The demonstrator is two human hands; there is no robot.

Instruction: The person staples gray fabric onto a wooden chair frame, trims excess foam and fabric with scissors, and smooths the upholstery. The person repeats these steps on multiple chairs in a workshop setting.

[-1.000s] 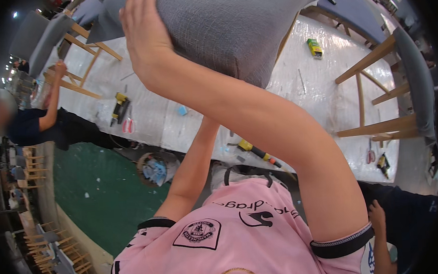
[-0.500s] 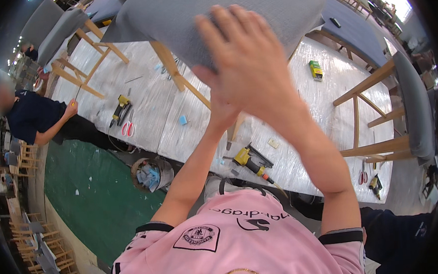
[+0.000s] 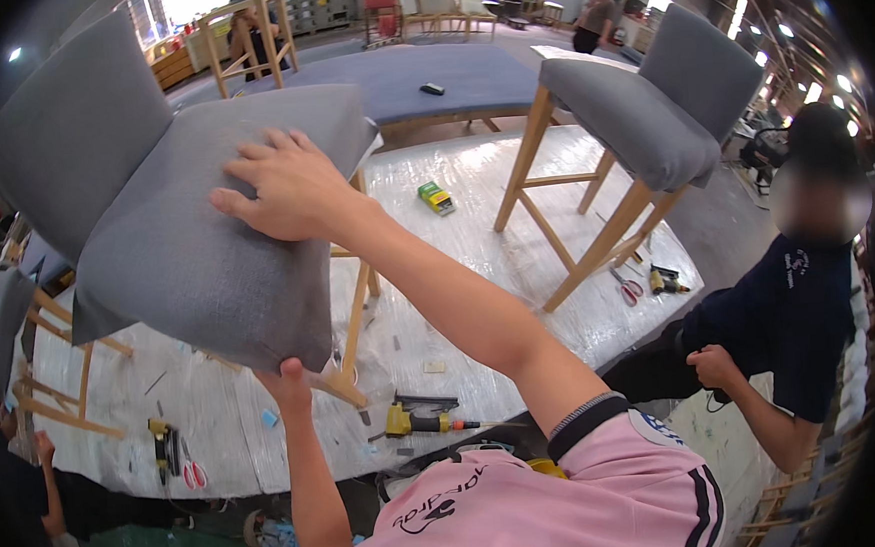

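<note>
Chair seat (image 3: 179, 224): touched by spread right hand (image 3: 287, 189), by left hand (image 3: 288, 387) at corner (image 3: 309, 344) (grip unseen); cloth (image 3: 220, 287) best smoothed evenly.

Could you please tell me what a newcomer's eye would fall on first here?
Probably the large grey upholstered chair filling the left side, with the right hand spread on its seat and the left hand at the seat's lower front corner. Next might come the similar grey chair at the table's right, then the yellow-and-black power tool near the table's near edge.
</note>
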